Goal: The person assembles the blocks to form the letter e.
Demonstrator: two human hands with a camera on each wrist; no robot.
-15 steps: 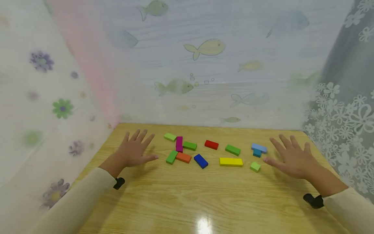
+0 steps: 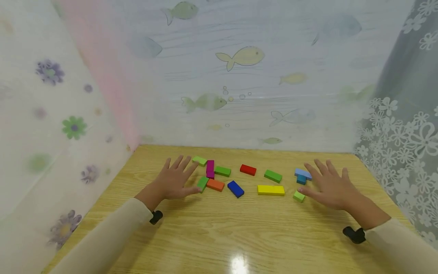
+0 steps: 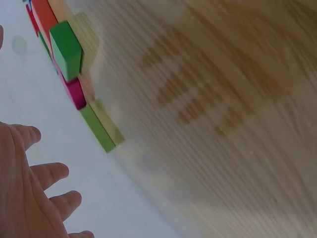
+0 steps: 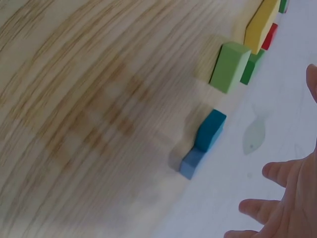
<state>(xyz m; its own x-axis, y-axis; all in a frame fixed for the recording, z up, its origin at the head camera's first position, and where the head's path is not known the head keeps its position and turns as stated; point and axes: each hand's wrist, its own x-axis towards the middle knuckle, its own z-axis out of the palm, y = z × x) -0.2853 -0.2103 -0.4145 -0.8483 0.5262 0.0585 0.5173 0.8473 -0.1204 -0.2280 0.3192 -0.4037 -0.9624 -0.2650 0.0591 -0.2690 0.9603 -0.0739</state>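
Note:
My left hand point(image 2: 172, 182) hovers over the table's left side, fingers spread and holding nothing. In the head view its thumb overlaps a green block point(image 2: 203, 182), and its fingers come up to a light green block point(image 2: 200, 161). Beside these lie a magenta block point(image 2: 210, 169) and an orange block point(image 2: 215, 185). On the right, my right hand point(image 2: 333, 188) is also spread above the table with nothing in it. Its thumb overlaps a small light green block point(image 2: 299, 196); its fingertips come beside a light blue block point(image 2: 302, 173) touching a teal block point(image 4: 210, 130).
Between the hands lie a dark blue block point(image 2: 235, 189), a red block point(image 2: 248, 169), a yellow block point(image 2: 270, 190) and two more green blocks, one right of the magenta point(image 2: 222, 171). A fish-patterned curtain point(image 2: 239, 121) hangs behind the wooden table point(image 2: 219, 228).
Both hands have moved inward, the left one to the right and the right one to the left, now overlapping the outer blocks in the head view. The blocks have stayed in place.

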